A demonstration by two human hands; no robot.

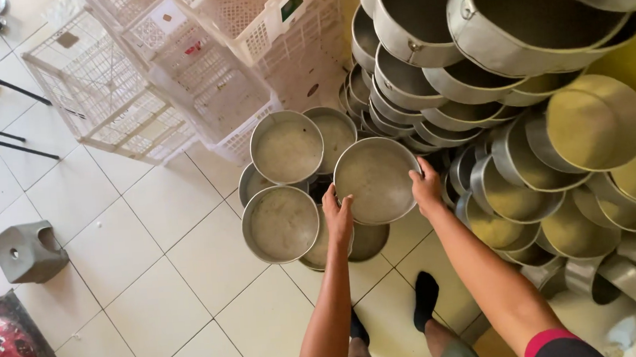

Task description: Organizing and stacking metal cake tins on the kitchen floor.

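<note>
Both hands grip one round metal pan (376, 179) by its rim, left hand (338, 218) at the near-left edge, right hand (426, 187) at the right, fingers clamped on it above the floor stacks of pans (284, 203). Likely hazard: a slipping rim grip may drop it onto them, and brushing the leaning pile of pans (522, 112) to the right may topple it.
</note>
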